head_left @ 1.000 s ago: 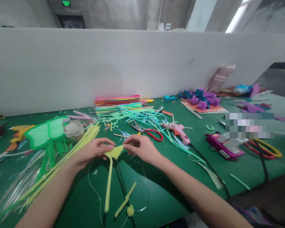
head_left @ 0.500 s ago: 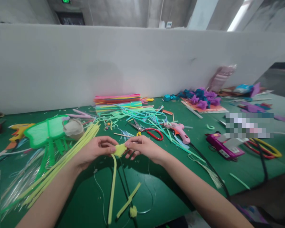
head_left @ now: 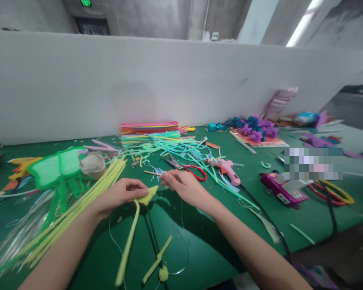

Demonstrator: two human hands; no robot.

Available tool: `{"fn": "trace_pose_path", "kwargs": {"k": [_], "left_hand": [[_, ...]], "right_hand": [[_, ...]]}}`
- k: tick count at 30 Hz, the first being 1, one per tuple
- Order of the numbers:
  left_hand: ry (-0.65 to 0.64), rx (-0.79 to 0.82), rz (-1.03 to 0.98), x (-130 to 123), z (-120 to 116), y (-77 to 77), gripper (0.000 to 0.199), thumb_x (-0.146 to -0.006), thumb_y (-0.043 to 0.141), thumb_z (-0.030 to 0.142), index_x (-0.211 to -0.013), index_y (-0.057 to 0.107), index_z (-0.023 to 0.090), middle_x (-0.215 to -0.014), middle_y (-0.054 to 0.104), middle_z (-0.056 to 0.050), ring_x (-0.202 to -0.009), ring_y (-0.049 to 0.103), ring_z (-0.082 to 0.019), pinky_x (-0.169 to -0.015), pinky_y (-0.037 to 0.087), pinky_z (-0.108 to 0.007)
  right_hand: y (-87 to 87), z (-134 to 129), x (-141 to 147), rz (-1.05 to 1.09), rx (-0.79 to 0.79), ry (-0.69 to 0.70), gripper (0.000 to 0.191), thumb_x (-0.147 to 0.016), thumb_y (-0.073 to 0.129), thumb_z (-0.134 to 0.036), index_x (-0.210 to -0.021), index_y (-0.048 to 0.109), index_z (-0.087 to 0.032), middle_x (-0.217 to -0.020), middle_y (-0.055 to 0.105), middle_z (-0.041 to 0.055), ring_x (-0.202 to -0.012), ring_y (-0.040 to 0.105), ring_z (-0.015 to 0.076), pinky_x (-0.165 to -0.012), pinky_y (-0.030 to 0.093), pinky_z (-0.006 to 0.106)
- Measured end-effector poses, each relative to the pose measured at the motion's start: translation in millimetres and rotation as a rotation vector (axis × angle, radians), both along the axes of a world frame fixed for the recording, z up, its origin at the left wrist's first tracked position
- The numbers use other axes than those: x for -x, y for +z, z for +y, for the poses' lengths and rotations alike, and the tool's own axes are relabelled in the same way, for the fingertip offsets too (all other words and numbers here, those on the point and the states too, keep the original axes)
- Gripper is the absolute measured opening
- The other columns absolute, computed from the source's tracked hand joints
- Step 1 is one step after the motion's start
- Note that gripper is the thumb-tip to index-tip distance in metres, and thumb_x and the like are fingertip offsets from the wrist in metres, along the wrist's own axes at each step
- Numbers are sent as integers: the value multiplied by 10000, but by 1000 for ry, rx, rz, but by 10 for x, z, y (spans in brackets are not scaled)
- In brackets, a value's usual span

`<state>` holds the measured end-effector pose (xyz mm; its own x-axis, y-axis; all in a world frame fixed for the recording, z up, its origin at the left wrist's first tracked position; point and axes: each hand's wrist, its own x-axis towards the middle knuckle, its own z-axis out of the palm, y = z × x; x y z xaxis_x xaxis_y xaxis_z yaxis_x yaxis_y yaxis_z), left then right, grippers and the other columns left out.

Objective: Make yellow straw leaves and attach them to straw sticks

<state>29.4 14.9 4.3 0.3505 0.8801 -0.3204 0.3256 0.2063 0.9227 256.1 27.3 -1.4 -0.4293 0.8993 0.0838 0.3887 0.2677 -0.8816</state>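
My left hand (head_left: pixel 127 193) pinches a small yellow folded piece (head_left: pixel 149 196) with a pointed tip toward the upper right. A long yellow strip (head_left: pixel 129 245) hangs down from it to the front. My right hand (head_left: pixel 181 183) is just right of the piece, a small gap apart, its thumb and fingertips close together; whether anything thin is between them is too small to tell. Below lie a short yellow strip (head_left: pixel 157 259) and a small yellow ball (head_left: pixel 163 274) beside a dark rod and clear thread.
Red-handled scissors (head_left: pixel 196 171) and a pink glue gun (head_left: pixel 230 171) lie beyond my right hand. Yellow strips (head_left: pixel 105 185) and a green shape (head_left: pixel 60 167) are at left. A purple device (head_left: pixel 282 189) stands right, below purple flowers (head_left: pixel 257 131). A white partition (head_left: pixel 169 80) rises behind.
My right hand has let go of the yellow piece and moved slightly up. The piece in my left hand has turned, its point now toward the upper right, and the hanging strip has swung left.
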Motion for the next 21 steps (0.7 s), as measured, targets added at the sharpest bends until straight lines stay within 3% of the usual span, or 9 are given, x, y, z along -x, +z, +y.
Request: {"fn": "trace_pose_path", "kwargs": {"k": [3, 5, 8, 12, 14, 17, 21], "left_hand": [[-33, 26, -7, 28, 18, -63, 284, -710, 733, 440, -802, 689, 174, -766, 639, -36, -732, 599, -183, -660, 494, -272], [-52, 54, -24, 37, 24, -95, 278, -718, 729, 434, -804, 678, 175, -781, 642, -43, -733, 602, -181, -671, 497, -279], [-58, 74, -43, 35, 26, -131, 270, -726, 723, 435, -805, 672, 182, -778, 636, -36, -728, 610, -176, -679, 495, -279], [-46, 108, -66, 25, 32, -164, 261, -716, 731, 428, -804, 679, 188, -754, 623, -24, -726, 614, -176, -651, 484, -262], [-44, 116, -76, 21, 32, -165, 251, -720, 730, 419, -794, 675, 186, -739, 618, -16, -711, 612, -167, -639, 473, -251], [-55, 112, -80, 8, 20, -139, 256, -736, 717, 423, -805, 666, 182, -744, 621, -10, -686, 611, -153, -635, 464, -243], [-63, 86, -80, -2, -22, -95, 286, -750, 701, 443, -866, 665, 184, -791, 628, -22, -726, 612, -168, -652, 482, -261]], "right_hand": [[120, 43, -193, -417, -292, -245, 299, -946, 443, -394, -967, 640, -170, -892, 693, 76, -813, 632, 202, -715, 441, 299], [126, 70, -284, -710, -315, -347, 249, -898, 526, -330, -1008, 622, -128, -971, 675, 139, -909, 617, 266, -747, 435, 336], [27, 98, -324, -1000, -257, -367, 308, -844, 584, -262, -1084, 583, -68, -1057, 628, 223, -1032, 572, 340, -792, 429, 379], [-102, 138, -306, -1017, -233, -316, 350, -857, 501, -168, -1196, 522, -83, -1074, 618, 217, -1024, 586, 316, -806, 425, 376], [-118, 158, -305, -937, -224, -309, 399, -875, 494, -227, -1254, 478, -103, -1062, 622, 199, -1012, 593, 305, -808, 425, 370], [-123, 174, -302, -843, -177, -284, 604, -804, 620, -374, -1314, 419, -120, -1107, 594, 198, -1069, 559, 320, -820, 423, 366], [-134, 172, -290, -789, -107, -307, 750, -681, 702, -337, -1331, 409, -103, -1096, 576, 194, -1058, 548, 317, -792, 430, 341]]}}
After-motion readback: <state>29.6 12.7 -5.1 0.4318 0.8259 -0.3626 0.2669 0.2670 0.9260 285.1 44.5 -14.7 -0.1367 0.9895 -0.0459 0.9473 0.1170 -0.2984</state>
